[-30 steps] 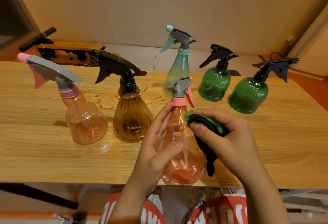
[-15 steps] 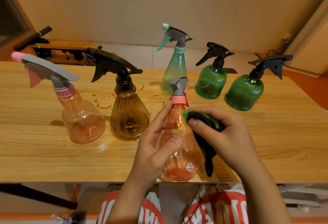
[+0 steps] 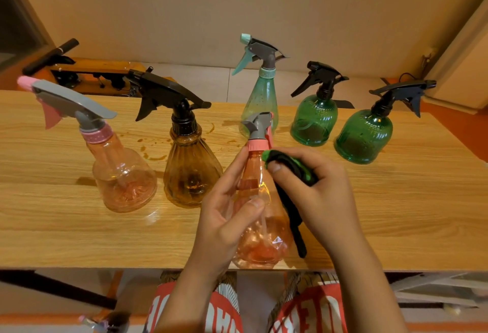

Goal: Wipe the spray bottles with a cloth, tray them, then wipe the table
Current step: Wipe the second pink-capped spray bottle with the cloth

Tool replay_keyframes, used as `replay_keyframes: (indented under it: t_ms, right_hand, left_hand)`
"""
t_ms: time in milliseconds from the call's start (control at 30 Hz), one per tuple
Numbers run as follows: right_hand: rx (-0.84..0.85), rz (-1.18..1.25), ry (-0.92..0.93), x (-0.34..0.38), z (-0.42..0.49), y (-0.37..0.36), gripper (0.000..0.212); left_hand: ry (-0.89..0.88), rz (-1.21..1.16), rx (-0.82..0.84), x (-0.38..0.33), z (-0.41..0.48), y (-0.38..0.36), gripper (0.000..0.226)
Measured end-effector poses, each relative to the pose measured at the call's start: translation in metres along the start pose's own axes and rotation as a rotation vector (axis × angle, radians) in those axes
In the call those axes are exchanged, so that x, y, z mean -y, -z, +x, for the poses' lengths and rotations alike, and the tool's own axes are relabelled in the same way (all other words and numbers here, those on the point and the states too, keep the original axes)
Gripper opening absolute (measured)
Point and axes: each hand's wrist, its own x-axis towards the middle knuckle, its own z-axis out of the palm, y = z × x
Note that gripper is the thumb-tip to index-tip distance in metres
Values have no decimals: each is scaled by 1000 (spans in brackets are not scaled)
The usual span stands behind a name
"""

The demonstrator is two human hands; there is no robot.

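Observation:
A slim orange spray bottle with a grey and pink head stands at the near edge of the wooden table. My left hand holds its body, thumb across the front and fingers up along the neck. My right hand grips a black and green cloth and presses it against the bottle's upper right side; a strip of cloth hangs down beside the bottle.
Five more spray bottles stand on the table: a pink one at left, an amber one, a tall teal one, and two round green ones at right. Brown spill marks lie between them.
My right hand and the cloth have shifted slightly along the bottle's upper side. The bottle has turned a little, its spray head now pointing further left. The view has drifted slightly.

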Motion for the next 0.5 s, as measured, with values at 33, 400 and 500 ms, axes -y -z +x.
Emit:
replay_keyframes:
  t_ms: [33, 400, 500]
  right_hand:
    - [27, 9, 7, -1, -2, 0, 18]
    - [105, 10, 70, -3, 1, 8, 24]
    - [272, 66, 99, -4, -7, 20, 27]
  left_hand:
    - [-3, -6, -12, 0, 0, 1, 71]
    - [-5, 16, 4, 1, 0, 1, 72]
    - [-4, 8, -12, 0, 1, 2, 72]
